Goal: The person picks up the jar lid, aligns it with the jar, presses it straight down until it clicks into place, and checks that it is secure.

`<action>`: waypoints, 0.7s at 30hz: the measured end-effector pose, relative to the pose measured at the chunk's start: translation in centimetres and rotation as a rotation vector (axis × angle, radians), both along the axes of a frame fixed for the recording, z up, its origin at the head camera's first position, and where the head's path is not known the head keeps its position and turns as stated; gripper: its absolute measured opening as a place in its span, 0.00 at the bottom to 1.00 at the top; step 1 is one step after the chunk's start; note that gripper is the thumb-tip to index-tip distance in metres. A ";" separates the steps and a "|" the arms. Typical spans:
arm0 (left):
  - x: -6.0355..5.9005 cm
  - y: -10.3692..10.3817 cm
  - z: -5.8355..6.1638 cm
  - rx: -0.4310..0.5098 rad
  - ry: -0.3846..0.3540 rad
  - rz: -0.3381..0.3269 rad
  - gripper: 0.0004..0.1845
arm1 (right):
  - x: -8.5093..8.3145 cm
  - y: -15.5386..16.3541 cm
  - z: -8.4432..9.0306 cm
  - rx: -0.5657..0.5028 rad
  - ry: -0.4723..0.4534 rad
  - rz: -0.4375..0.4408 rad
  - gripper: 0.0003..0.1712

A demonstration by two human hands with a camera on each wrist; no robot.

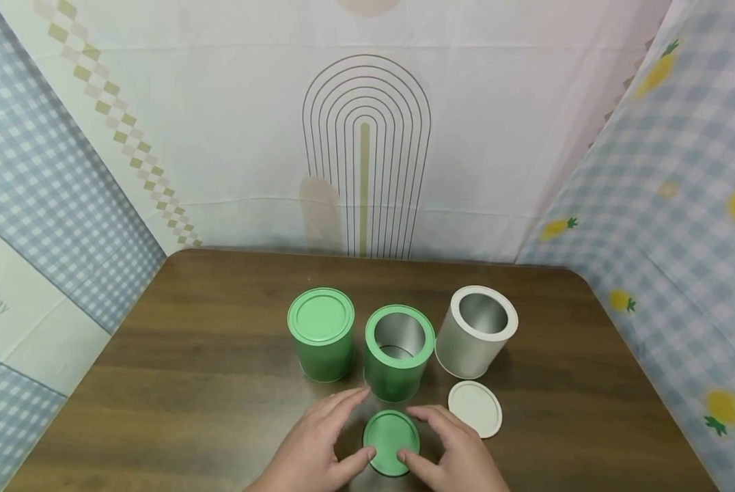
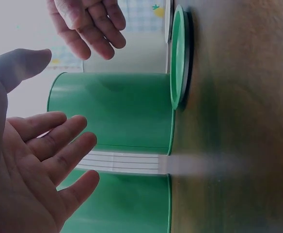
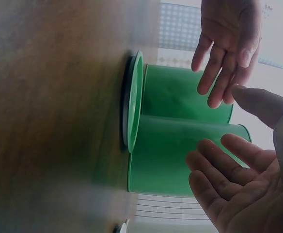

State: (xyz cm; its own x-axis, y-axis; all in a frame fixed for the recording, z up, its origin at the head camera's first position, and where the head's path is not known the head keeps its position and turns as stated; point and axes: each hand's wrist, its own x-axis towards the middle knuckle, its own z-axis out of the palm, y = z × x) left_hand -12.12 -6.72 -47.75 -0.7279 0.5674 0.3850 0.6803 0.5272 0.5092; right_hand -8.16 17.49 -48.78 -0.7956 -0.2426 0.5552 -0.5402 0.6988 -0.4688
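Note:
A round green lid [image 1: 391, 443] lies flat on the table between my two hands. My left hand [image 1: 320, 437] hovers to its left, fingers spread, holding nothing. On the other side, my right hand [image 1: 452, 447] is held in the same way, palm facing inward and no object in it. Both wrist views show gaps between the fingers and the green lid [image 2: 179, 58]. Just beyond the hands stands an uncovered green can [image 1: 398, 383], its metal inside visible. Left of it is a second green can [image 1: 324, 355] with its lid on.
An uncovered white can [image 1: 466, 352] stands at the right of the green ones. Its white lid [image 1: 475, 408] lies in front of it, near my right hand. The brown wooden table [image 1: 189, 355] meets hanging cloths at its back and sides.

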 end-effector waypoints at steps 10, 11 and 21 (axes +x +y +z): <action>-0.1 0.2 -1.0 -0.022 0.021 0.006 0.38 | -0.1 0.2 -0.8 -0.001 0.041 0.022 0.34; -0.1 0.1 -1.1 -0.023 0.026 0.007 0.37 | -0.1 0.2 -0.8 -0.005 0.035 0.027 0.33; -0.2 0.3 -1.6 -0.061 -0.015 0.004 0.36 | 0.0 0.2 -1.1 -0.009 -0.070 0.024 0.28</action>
